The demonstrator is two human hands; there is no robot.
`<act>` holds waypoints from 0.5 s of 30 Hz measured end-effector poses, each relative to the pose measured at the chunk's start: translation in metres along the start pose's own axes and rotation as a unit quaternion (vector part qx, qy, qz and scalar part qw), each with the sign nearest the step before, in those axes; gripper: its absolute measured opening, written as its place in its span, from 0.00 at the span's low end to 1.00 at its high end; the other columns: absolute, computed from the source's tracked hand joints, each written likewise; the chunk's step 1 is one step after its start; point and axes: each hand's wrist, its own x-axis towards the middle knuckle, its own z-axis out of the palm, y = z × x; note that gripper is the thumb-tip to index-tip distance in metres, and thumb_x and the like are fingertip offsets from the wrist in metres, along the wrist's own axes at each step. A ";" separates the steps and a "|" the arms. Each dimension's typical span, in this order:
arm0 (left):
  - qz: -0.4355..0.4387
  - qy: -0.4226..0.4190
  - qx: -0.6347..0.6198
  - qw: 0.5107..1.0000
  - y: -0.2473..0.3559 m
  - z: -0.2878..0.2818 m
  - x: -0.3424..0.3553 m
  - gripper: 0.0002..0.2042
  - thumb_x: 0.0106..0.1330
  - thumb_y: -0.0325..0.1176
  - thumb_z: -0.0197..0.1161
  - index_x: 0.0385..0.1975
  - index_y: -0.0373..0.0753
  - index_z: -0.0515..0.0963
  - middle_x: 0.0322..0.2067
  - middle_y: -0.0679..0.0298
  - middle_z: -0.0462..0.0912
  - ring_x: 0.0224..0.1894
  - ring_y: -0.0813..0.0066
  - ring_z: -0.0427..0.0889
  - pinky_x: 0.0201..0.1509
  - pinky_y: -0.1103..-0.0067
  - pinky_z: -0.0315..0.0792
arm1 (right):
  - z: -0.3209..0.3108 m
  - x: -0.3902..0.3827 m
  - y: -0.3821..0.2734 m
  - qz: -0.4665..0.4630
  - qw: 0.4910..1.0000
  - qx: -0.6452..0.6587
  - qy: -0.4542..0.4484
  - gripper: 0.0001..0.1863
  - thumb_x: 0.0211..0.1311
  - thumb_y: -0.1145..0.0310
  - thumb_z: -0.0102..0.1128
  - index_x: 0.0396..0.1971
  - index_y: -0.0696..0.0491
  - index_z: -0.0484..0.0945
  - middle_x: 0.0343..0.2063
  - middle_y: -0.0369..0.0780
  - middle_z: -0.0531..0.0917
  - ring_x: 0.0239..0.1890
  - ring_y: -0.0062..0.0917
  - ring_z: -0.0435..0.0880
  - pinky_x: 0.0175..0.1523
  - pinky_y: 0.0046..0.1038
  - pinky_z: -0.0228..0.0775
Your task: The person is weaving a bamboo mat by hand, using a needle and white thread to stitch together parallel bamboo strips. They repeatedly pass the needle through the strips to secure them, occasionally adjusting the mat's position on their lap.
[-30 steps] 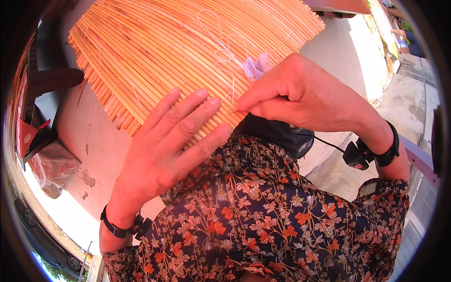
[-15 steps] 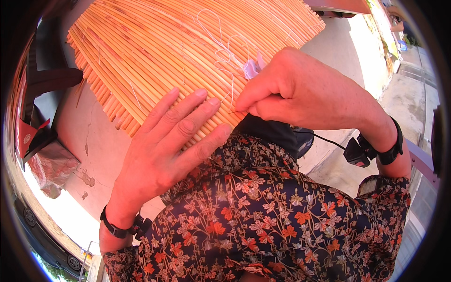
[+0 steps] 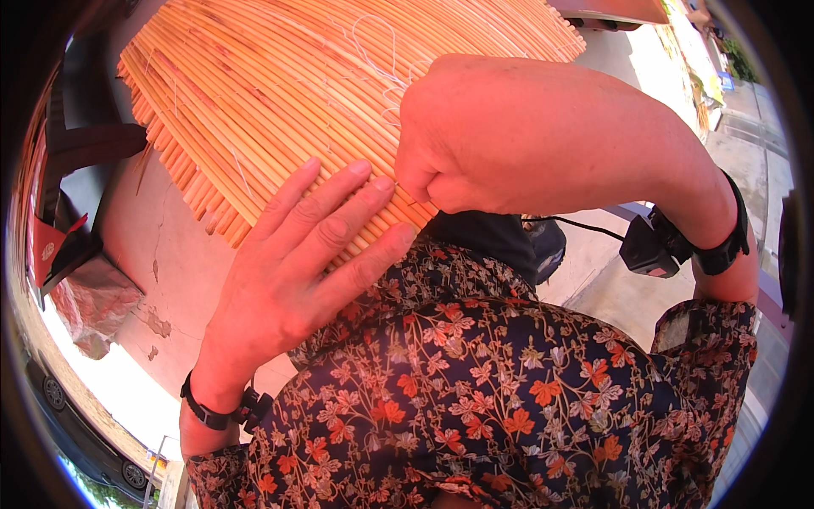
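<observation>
A mat of thin straw-coloured stalks, laid side by side, spreads out in front of me. My left hand lies flat on its near edge, fingers spread and holding nothing. Just right of those fingertips, my right hand is closed in a pinch at the mat's near corner. A thin needle shows just below its fingers; most of it is hidden by the hand. Loose white thread loops over the mat beyond my right hand, and shorter stitches run across the stalks.
Dark straps and small devices sit on both wrists, with a black cable running from the right one. At the left are a dark chair-like frame and a crumpled reddish bag on cracked concrete. A parked car shows at lower left.
My right hand has shifted left and turned over, its wrist higher. It now covers the pale lilac scrap and part of the thread. My left hand stays where it was.
</observation>
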 end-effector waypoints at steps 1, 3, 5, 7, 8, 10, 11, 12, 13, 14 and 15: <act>0.002 0.003 0.002 1.000 0.000 0.000 0.000 0.21 0.55 0.26 0.64 0.51 0.48 0.81 0.58 0.60 0.77 0.62 0.55 0.75 0.67 0.57 0.66 | 0.002 0.001 0.001 -0.023 1.000 -0.018 0.007 0.06 0.49 0.75 0.55 0.19 0.61 0.73 0.15 0.50 0.70 0.21 0.45 0.69 0.29 0.38 0.65; 0.006 -0.003 0.009 1.000 -0.001 0.001 -0.001 0.20 0.56 0.27 0.64 0.51 0.48 0.81 0.58 0.60 0.77 0.63 0.55 0.74 0.67 0.57 0.66 | 0.021 0.005 0.008 -0.079 0.990 -0.006 0.118 0.06 0.49 0.74 0.55 0.19 0.61 0.73 0.15 0.50 0.70 0.21 0.45 0.70 0.30 0.38 0.66; 0.004 -0.010 0.014 1.000 -0.001 0.001 -0.001 0.20 0.56 0.27 0.64 0.51 0.47 0.81 0.58 0.59 0.77 0.63 0.56 0.74 0.67 0.57 0.66 | 0.023 0.005 0.011 -0.069 0.991 0.004 0.113 0.06 0.50 0.73 0.56 0.21 0.62 0.76 0.17 0.51 0.74 0.23 0.46 0.74 0.31 0.39 0.69; -0.003 -0.017 0.015 1.000 -0.001 0.000 -0.003 0.20 0.56 0.28 0.64 0.51 0.47 0.80 0.58 0.59 0.77 0.63 0.56 0.74 0.67 0.57 0.66 | 0.009 0.009 0.003 0.012 1.000 0.012 -0.010 0.09 0.51 0.72 0.58 0.26 0.63 0.81 0.22 0.53 0.82 0.26 0.46 0.82 0.31 0.41 0.73; 0.001 -0.010 0.011 1.000 -0.002 0.000 -0.004 0.20 0.56 0.28 0.64 0.51 0.47 0.80 0.58 0.59 0.77 0.63 0.56 0.74 0.67 0.57 0.66 | 0.008 0.009 0.004 0.013 0.999 0.039 -0.014 0.09 0.50 0.72 0.57 0.26 0.62 0.82 0.22 0.52 0.82 0.26 0.46 0.82 0.30 0.40 0.72; 0.009 0.002 0.002 1.000 -0.005 -0.003 -0.003 0.21 0.56 0.28 0.65 0.52 0.47 0.80 0.59 0.59 0.77 0.63 0.56 0.74 0.67 0.57 0.66 | 0.004 0.009 0.009 0.016 0.995 0.095 -0.020 0.09 0.50 0.72 0.56 0.26 0.60 0.83 0.21 0.51 0.81 0.24 0.45 0.80 0.29 0.39 0.71; 0.013 0.007 -0.005 1.000 -0.006 -0.005 -0.002 0.21 0.56 0.28 0.65 0.52 0.47 0.79 0.58 0.59 0.77 0.63 0.56 0.75 0.67 0.57 0.67 | 0.000 0.009 0.010 0.003 0.996 0.092 -0.019 0.09 0.50 0.71 0.55 0.26 0.59 0.83 0.19 0.49 0.81 0.23 0.42 0.79 0.28 0.37 0.70; 0.017 0.013 -0.012 1.000 -0.009 -0.009 0.000 0.22 0.55 0.28 0.66 0.52 0.47 0.79 0.58 0.58 0.77 0.62 0.56 0.75 0.67 0.58 0.67 | -0.006 0.010 0.009 -0.009 0.996 0.089 -0.017 0.09 0.49 0.71 0.55 0.26 0.58 0.83 0.18 0.48 0.80 0.21 0.39 0.79 0.27 0.36 0.69; 0.021 0.018 -0.018 0.999 -0.010 -0.012 0.002 0.22 0.55 0.28 0.66 0.53 0.46 0.79 0.58 0.57 0.77 0.62 0.56 0.75 0.66 0.58 0.68 | -0.013 0.011 0.008 -0.022 0.996 0.085 -0.015 0.10 0.49 0.70 0.55 0.25 0.57 0.84 0.16 0.46 0.79 0.20 0.37 0.78 0.26 0.34 0.68; 0.025 0.012 -0.018 0.999 -0.012 -0.019 0.004 0.22 0.55 0.27 0.67 0.53 0.46 0.79 0.58 0.57 0.77 0.62 0.55 0.76 0.66 0.58 0.68 | -0.020 0.013 0.007 -0.011 0.996 0.080 -0.034 0.09 0.50 0.71 0.56 0.27 0.57 0.84 0.16 0.43 0.79 0.20 0.31 0.78 0.26 0.31 0.68; 0.031 0.006 -0.014 0.999 -0.016 -0.028 0.006 0.23 0.55 0.27 0.67 0.53 0.45 0.78 0.58 0.56 0.77 0.61 0.55 0.76 0.65 0.58 0.69 | -0.029 0.016 0.008 -0.002 0.996 0.072 -0.050 0.09 0.52 0.71 0.57 0.30 0.57 0.85 0.15 0.40 0.79 0.20 0.26 0.78 0.26 0.29 0.68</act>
